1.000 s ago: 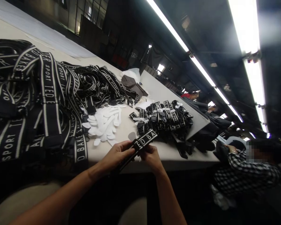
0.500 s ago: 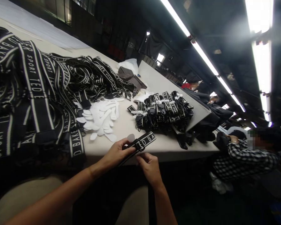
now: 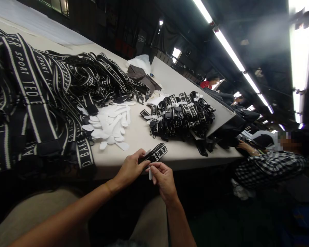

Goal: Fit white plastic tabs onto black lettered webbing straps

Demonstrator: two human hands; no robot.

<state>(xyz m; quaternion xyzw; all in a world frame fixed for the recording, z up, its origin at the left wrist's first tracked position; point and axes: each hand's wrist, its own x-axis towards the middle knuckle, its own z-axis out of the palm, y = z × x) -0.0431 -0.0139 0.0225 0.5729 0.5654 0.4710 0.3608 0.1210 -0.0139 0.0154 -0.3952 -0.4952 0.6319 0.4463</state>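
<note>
A black strap (image 3: 160,150) with white lettering lies folded in my left hand (image 3: 130,168), which is closed around it at the table's front edge. Its looped end points up and to the right. Beside it my right hand (image 3: 164,181) is closed in a pinch on a white strip (image 3: 150,174), whose end hangs below the fingertips. A bit of white also shows at the left thumb and fingers, by the strap. Just beyond my hands, a heap of white strips (image 3: 110,128) with rounded ends is spread on the table (image 3: 137,132).
Loose lettered straps (image 3: 38,103) are piled along the left and hang over the front edge. Rolled straps bound with white strips (image 3: 181,111) are stacked to the right. Dark grey pieces (image 3: 141,77) lie behind. A co-worker in a checked shirt (image 3: 270,168) is at the far right.
My right hand has risen towards the left one, and the white strip now shows in its pinch. The strap has turned and its loop shows more edge-on. The view has shifted slightly.
</note>
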